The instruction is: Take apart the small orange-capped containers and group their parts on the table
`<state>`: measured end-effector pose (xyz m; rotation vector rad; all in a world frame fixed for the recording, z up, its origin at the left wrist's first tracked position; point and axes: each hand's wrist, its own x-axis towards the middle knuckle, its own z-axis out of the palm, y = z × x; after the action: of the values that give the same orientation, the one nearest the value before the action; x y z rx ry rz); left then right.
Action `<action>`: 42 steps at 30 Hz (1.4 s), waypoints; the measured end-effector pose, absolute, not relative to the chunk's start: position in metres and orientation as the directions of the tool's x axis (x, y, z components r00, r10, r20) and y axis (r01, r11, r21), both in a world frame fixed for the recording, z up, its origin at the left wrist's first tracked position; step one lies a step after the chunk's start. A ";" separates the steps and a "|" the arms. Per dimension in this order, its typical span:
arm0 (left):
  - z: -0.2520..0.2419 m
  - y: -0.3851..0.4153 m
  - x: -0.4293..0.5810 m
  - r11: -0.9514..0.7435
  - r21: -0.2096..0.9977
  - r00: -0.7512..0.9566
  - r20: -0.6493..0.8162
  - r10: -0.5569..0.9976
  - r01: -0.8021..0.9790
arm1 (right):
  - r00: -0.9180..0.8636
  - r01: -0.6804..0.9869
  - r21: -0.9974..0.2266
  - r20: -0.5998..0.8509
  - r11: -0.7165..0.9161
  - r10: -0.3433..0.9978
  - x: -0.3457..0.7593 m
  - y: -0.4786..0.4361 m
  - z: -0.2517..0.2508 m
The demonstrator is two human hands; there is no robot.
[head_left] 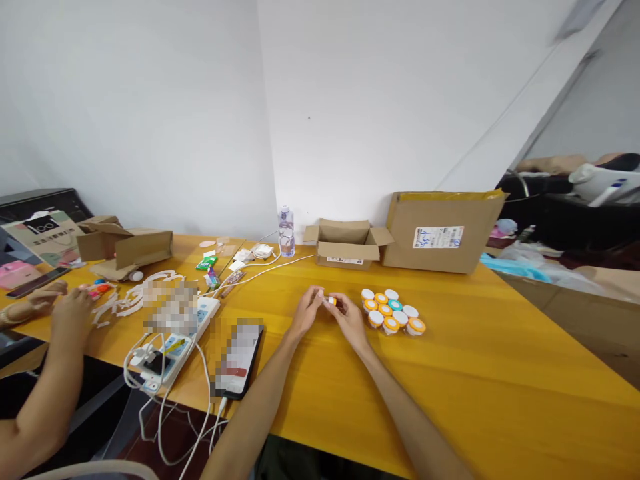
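Observation:
In front of me, above the table (pixel 480 347), my left hand (pixel 309 313) and my right hand (pixel 349 319) meet with their fingers closed around a small jar (pixel 331 301). Some orange and white shows on the jar; my fingertips cover much of the rest. Just right of my right hand stands a close group of similar small jars. Their lids vary: several are orange, such as this orange-lidded jar (pixel 391 325), several are white, like this white-lidded jar (pixel 375 319), and one teal-lidded jar (pixel 395 305) sits among them.
Behind my hands are an open cardboard box (pixel 347 250), a large closed carton (pixel 443 233) and a water bottle (pixel 287 232). A phone (pixel 240 360) lies left of my forearms, beside a power strip (pixel 177 350) with trailing cables. At far left, another person's hands (pixel 60 303) work over small items.

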<state>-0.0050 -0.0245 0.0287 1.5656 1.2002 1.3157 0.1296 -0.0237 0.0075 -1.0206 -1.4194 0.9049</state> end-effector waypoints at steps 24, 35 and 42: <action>0.028 -0.024 -0.007 -0.277 0.925 -0.003 0.288 0.958 0.260 | -0.089 0.021 -0.953 0.301 0.304 0.950 0.126 -0.027 0.007; 0.033 -0.030 -0.006 -0.275 0.926 0.090 0.260 0.961 0.259 | -0.074 0.054 -0.946 0.316 0.320 0.946 0.132 -0.025 0.008; 0.034 -0.029 -0.005 -0.230 0.900 0.001 0.247 0.969 0.371 | -0.122 -0.028 -0.956 0.293 0.292 0.948 0.128 -0.029 0.008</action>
<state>-0.0050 -0.0293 0.0341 1.6566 1.3955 1.2249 0.1280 -0.0289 0.0076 -0.9177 -1.4189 1.0780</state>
